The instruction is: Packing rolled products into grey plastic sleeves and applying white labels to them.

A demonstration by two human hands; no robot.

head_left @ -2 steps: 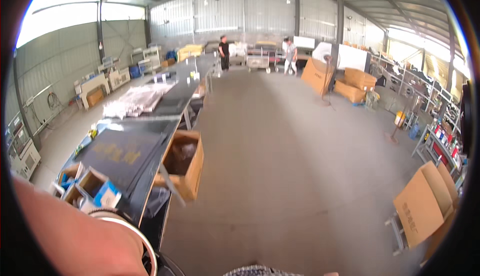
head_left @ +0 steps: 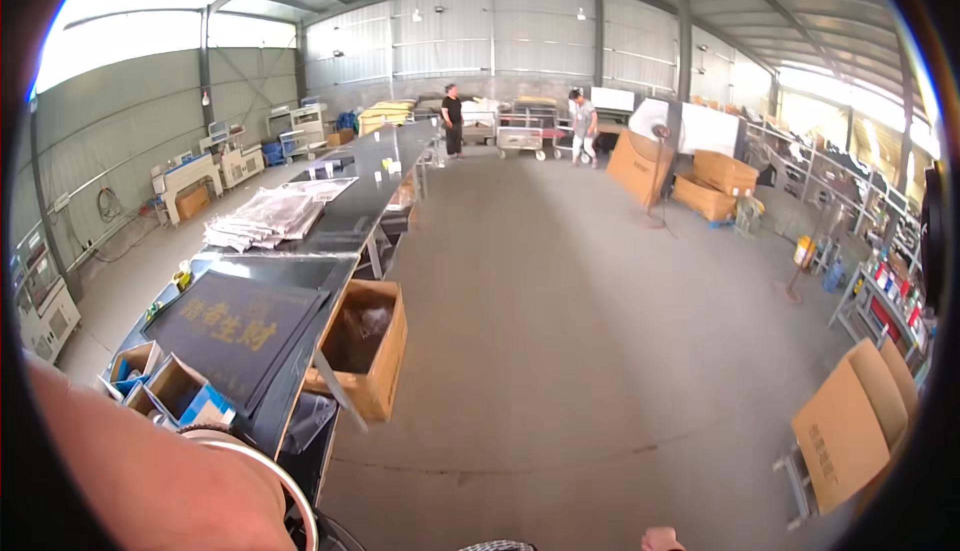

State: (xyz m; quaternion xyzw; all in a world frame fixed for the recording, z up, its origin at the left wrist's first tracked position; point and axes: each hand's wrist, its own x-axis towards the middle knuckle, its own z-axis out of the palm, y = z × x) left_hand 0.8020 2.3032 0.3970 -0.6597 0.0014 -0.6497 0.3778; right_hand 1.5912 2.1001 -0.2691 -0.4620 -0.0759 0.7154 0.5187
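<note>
The left forearm (head_left: 150, 471) crosses a white ring (head_left: 290, 491); its fingers are out of view. A right fingertip (head_left: 660, 538) peeks in; fingers' state unclear. Small boxes (head_left: 165, 386) sit just beyond on the tabletop (head_left: 330, 226).

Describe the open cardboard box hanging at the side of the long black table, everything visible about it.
The cardboard box is plain brown corrugated card, open at the top with its flaps folded outward. It sits tilted against the right edge of the long black table, beside a slanted table leg, above the grey concrete floor. Inside, something crumpled and shiny like clear plastic shows; the rest is in shadow. No hand touches it.
</note>
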